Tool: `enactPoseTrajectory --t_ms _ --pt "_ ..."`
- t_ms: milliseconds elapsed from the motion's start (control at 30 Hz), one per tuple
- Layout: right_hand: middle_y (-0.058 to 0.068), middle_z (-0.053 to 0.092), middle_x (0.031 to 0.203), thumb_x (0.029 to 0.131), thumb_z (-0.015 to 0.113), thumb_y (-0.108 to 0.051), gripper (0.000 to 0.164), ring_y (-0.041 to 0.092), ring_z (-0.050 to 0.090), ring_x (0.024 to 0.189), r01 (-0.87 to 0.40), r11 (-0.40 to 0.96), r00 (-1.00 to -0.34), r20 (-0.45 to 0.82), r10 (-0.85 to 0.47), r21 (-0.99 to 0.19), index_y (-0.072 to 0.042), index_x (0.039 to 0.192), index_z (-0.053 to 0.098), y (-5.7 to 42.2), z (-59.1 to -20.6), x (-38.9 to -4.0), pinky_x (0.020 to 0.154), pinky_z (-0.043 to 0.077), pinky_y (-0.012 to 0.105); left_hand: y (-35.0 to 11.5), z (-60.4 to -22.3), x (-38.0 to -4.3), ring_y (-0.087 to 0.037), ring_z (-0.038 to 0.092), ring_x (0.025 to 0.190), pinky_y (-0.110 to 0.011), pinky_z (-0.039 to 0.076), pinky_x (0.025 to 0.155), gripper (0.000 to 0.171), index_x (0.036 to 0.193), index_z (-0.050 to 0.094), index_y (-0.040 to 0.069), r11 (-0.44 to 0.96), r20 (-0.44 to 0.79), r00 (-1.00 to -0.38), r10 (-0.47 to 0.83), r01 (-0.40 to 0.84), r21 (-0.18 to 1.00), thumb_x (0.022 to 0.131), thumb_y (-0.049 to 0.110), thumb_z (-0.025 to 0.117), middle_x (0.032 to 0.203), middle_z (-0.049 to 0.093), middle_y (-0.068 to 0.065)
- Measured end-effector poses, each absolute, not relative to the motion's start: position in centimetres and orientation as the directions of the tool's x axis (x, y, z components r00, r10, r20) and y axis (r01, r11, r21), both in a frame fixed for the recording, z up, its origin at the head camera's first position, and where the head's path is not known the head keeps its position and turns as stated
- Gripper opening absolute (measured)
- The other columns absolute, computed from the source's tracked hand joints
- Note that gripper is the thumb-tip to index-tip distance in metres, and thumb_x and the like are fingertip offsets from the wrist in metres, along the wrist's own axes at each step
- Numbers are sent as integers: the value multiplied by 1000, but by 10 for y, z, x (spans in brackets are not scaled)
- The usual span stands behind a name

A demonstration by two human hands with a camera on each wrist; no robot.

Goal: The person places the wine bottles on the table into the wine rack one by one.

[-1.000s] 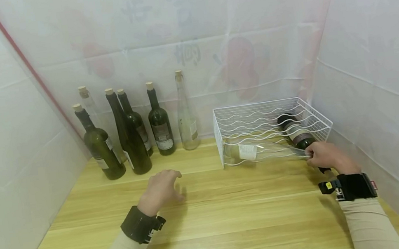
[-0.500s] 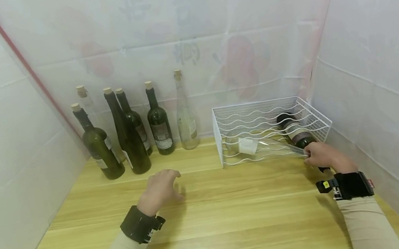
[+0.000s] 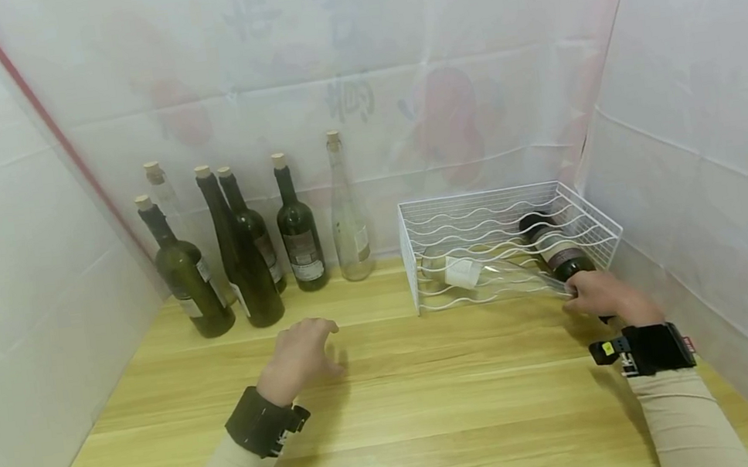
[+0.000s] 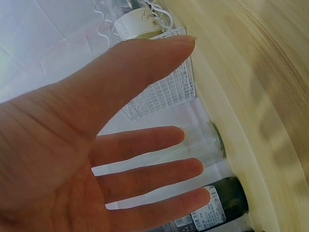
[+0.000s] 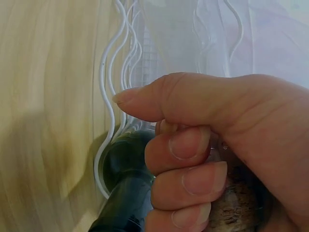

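Observation:
A clear glass bottle with a white label lies slantwise in the front of the white wire rack, its base toward the rack's left side. My right hand grips it by the neck; the cork shows under the curled fingers in the right wrist view. Beside it a dark wine bottle lies at the rack's right end, its neck partly behind my right hand. My left hand hovers over the table with spread fingers and holds nothing, the palm bare in the left wrist view.
Several corked bottles stand upright at the back left, among them a green bottle, a tall dark bottle, a labelled dark bottle and a clear bottle. White sheets enclose the wooden table.
My right hand has shifted slightly left with the clear bottle's neck, and the bottle's base has tilted further back into the rack. The left hand has stayed in place.

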State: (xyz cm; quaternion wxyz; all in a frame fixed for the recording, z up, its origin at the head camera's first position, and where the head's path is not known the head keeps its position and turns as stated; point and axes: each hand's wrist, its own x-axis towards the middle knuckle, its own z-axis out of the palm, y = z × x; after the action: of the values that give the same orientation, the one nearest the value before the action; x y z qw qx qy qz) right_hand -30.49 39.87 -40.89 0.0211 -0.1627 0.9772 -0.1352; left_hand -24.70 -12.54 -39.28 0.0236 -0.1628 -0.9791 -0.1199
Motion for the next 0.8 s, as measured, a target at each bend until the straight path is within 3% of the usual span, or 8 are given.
enactPoseTrajectory --t_ms 800 --pt "-4 36 64 89 72 -19 37 14 39 57 -276 919 -960 26 -280 -281 -14 66 43 390 -426 -313 57 31 29 -125 -393 -247 -35 70 112 -56 59 84 64 123 71 8 920 79 -947 310 320 226 67 28 94 124 74 -11"
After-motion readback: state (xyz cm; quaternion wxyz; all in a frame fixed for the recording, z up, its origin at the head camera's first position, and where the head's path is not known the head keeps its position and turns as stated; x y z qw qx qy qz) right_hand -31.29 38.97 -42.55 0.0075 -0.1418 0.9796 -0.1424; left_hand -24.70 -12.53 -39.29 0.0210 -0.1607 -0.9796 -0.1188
